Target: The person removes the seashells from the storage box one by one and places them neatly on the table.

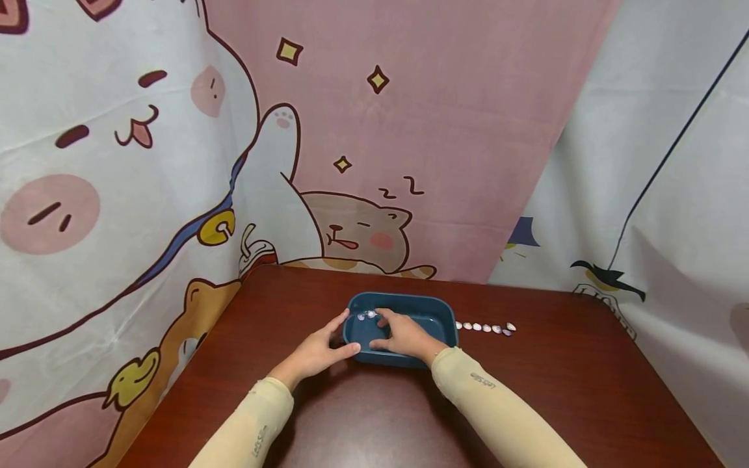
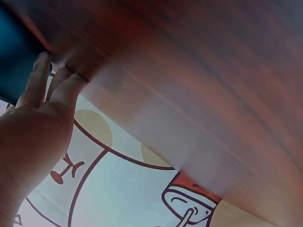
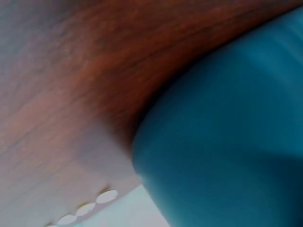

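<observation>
A dark teal plastic tub (image 1: 433, 304) stands on the table, with a few small pale shells (image 1: 361, 316) at its left end. My left hand (image 1: 318, 351) rests against the tub's left end, thumb at the front corner and fingers farther back. In the left wrist view its fingers (image 2: 35, 82) lie fairly straight along the tub's side. Inside the tub is my right hand (image 1: 404, 335), its index finger close to the shells and its thumb apart from the finger. Whether a fingertip touches a shell cannot be told. The right wrist view shows only the tub's outer wall (image 3: 222, 123).
To the right of the tub, a row of several small pale shells (image 1: 486, 328) runs along the reddish-brown wooden table (image 1: 556, 377). A cartoon-printed cloth (image 1: 450, 130) hangs behind the table and at both sides.
</observation>
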### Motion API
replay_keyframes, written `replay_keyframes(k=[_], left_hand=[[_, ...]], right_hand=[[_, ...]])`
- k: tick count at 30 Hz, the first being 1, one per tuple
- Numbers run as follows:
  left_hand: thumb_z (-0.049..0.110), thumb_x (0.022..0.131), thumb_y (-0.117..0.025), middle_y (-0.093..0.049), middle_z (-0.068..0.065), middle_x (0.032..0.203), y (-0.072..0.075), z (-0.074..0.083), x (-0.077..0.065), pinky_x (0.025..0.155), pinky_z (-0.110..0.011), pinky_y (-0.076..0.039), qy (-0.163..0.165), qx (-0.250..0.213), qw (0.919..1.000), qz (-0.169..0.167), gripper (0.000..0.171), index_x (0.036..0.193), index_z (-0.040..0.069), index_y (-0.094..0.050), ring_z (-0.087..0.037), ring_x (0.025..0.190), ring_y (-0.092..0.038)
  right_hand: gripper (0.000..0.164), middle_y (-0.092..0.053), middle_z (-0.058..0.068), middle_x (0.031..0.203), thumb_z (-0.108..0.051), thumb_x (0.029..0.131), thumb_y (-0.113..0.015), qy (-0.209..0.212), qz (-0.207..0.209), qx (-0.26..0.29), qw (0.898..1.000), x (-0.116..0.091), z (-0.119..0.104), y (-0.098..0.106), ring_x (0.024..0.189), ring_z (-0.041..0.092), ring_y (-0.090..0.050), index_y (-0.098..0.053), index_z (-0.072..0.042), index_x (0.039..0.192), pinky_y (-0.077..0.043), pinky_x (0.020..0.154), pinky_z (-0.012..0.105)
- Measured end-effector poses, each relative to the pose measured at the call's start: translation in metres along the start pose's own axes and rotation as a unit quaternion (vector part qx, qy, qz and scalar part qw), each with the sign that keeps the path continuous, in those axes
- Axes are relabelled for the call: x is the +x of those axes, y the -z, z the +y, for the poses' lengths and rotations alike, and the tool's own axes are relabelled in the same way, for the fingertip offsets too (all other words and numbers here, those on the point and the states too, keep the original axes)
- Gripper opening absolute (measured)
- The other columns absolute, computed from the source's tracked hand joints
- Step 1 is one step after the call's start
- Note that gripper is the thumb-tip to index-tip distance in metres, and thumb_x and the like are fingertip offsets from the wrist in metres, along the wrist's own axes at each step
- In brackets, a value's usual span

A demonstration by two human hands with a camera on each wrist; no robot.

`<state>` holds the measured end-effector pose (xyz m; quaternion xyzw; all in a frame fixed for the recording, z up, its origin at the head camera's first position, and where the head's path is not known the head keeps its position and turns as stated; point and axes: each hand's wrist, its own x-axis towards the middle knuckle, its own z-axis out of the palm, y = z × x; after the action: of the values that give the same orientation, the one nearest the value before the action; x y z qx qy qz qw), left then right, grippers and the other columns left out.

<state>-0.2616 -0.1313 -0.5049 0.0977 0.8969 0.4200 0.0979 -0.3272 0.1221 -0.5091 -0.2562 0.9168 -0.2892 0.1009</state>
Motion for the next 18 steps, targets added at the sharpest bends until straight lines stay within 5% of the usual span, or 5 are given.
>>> replay_keyframes(k=[10,18], left_hand=[[0.059,0.097,-0.072,-0.049,-0.018,0.165,0.0,0.0,0.001,0.117,-0.072,-0.042,0.005,-0.001,1.0,0.002,0.09,0.171,0.037,-0.026,-0.042,0.151,-0.051],[0.061,0.097,-0.072,-0.051,-0.02,0.163,0.0,-0.004,0.0,0.116,-0.071,-0.043,-0.013,-0.005,0.9999,-0.002,0.09,0.171,0.035,-0.028,-0.042,0.149,-0.053]], right_hand=[[0.075,-0.074,0.013,0.134,-0.028,0.097,-0.082,0.063,-0.024,0.011,0.998,0.005,-0.005,0.0,0.096,0.019,-0.073,-0.046,-0.004,0.159,-0.062,0.095,0.048],[0.077,-0.075,0.011,0.133,-0.03,0.097,-0.082,0.051,-0.026,-0.001,0.998,0.01,-0.015,-0.009,0.095,0.016,-0.072,-0.045,-0.005,0.159,-0.063,0.096,0.044]])
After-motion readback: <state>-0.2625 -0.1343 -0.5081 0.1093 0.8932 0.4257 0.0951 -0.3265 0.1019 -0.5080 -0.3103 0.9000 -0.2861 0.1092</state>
